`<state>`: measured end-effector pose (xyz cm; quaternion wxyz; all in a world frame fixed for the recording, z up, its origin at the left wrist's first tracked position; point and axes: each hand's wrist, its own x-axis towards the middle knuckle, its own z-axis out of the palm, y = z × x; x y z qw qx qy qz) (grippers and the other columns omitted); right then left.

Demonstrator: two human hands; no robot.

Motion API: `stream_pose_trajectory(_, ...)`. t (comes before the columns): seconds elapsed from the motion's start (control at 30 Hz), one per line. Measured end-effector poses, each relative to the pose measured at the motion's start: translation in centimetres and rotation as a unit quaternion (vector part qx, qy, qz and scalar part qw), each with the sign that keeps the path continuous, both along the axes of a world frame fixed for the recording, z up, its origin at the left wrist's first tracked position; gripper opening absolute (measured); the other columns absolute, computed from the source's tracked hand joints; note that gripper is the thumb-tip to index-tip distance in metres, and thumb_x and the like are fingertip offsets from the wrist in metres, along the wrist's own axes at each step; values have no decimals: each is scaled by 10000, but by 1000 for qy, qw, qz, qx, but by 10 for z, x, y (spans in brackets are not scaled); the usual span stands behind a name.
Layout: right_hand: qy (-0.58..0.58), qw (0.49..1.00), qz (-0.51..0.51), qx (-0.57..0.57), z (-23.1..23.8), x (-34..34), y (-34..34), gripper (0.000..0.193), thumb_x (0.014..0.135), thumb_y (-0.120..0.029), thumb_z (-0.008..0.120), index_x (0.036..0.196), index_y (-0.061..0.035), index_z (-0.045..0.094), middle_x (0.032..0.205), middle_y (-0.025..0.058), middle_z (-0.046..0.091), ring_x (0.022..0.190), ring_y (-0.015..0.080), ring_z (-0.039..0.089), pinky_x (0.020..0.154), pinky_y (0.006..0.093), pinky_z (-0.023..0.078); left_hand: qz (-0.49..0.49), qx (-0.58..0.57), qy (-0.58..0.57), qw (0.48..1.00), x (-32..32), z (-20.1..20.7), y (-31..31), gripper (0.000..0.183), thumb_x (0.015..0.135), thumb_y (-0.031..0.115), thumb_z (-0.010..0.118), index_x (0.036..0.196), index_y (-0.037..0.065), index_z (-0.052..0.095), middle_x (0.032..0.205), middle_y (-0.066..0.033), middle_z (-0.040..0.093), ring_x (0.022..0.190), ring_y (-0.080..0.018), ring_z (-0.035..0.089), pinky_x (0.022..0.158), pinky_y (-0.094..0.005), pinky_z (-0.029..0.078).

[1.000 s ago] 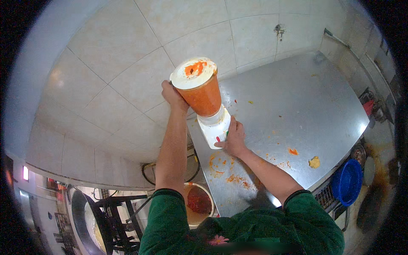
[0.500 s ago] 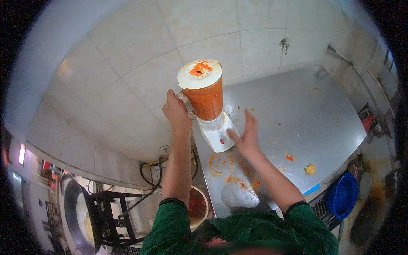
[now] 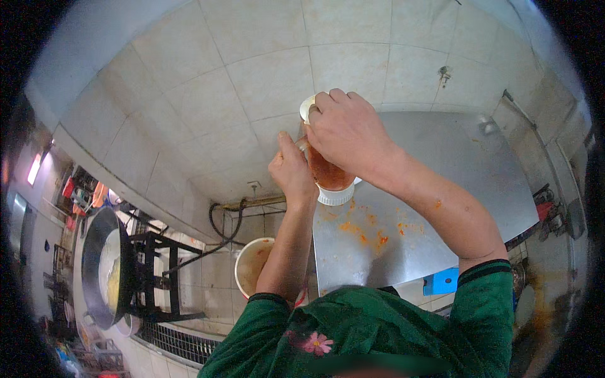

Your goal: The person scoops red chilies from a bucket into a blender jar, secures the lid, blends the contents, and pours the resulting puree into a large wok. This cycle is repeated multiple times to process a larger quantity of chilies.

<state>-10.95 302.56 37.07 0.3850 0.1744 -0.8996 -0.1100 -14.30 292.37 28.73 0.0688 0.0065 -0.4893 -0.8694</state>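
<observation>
A blender jar (image 3: 329, 173) full of orange-red sauce is in front of me, a white collar (image 3: 335, 196) at its lower end. My left hand (image 3: 293, 169) is closed around the jar's clear handle. Over the top lies my right hand (image 3: 346, 126), its fingers curled onto the white lid (image 3: 307, 109) and covering most of it. Only a small white piece of the blender base (image 3: 357, 181) shows behind the collar. The jar appears lifted off that base.
Orange splashes mark the steel table (image 3: 466, 170). Below my left forearm stands a pale bucket (image 3: 240, 268) with reddish residue. A large wok (image 3: 94, 271) rests by a black metal stand (image 3: 151, 277) at left. A dark hose (image 3: 238, 223) runs along the tiled wall. A blue box (image 3: 442, 281) is under the table.
The jar seems to have come off its base. My right hand has gone from open beside the base to closed on the lid. The view has shifted, showing more of the bucket.
</observation>
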Motion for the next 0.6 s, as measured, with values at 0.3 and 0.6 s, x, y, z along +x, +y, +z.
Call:
stream_pose_trajectory(0.3, -92, 989, 68, -97, 39, 19, 41, 245, 878, -229, 604, 820, -4, 684, 828, 169, 657, 791, 336, 660, 735, 430, 540, 76, -61, -7, 995, 64, -27, -24, 498, 1045, 347, 511, 610, 112, 453, 606, 53, 424, 564, -61, 357, 497, -284, 292)
stream_pose_trajectory(0.6, -275, 691, 43, -667, -85, 30, 184, 336, 999, -277, 540, 1067, 14, 693, 959, 65, 678, 885, 157, 605, 783, 346, 481, 171, -43, -87, 980, 148, -65, -49, 458, 1012, 325, 548, 603, 152, 438, 584, 59, 392, 526, -68, 342, 471, -298, 282)
